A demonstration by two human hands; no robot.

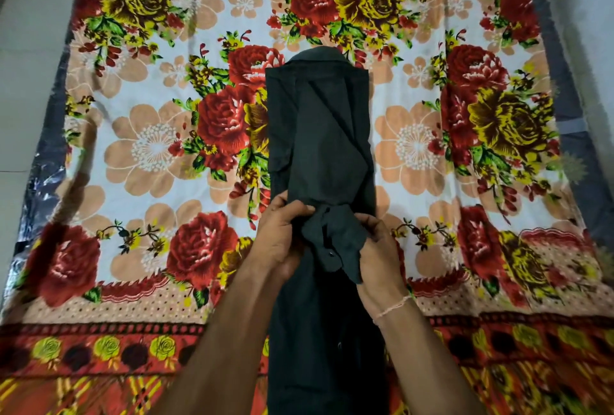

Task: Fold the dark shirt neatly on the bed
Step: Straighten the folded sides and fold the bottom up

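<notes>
The dark shirt [319,135] lies lengthwise down the middle of the bed as a long narrow strip, collar at the far end, sides folded inward. A sleeve runs down its middle and ends in a bunched cuff [335,241] with a button showing. My left hand [282,238] grips the cuff from the left side. My right hand [378,251] pinches the same cuff from the right. Both hands hold the cuff slightly above the shirt's body. The shirt's lower end passes between my forearms and leaves the frame at the bottom.
A floral bedsheet [149,148] with red and yellow roses covers the bed. A dark mattress edge [571,135] shows along the right side. Pale floor [30,59] lies to the left of the bed.
</notes>
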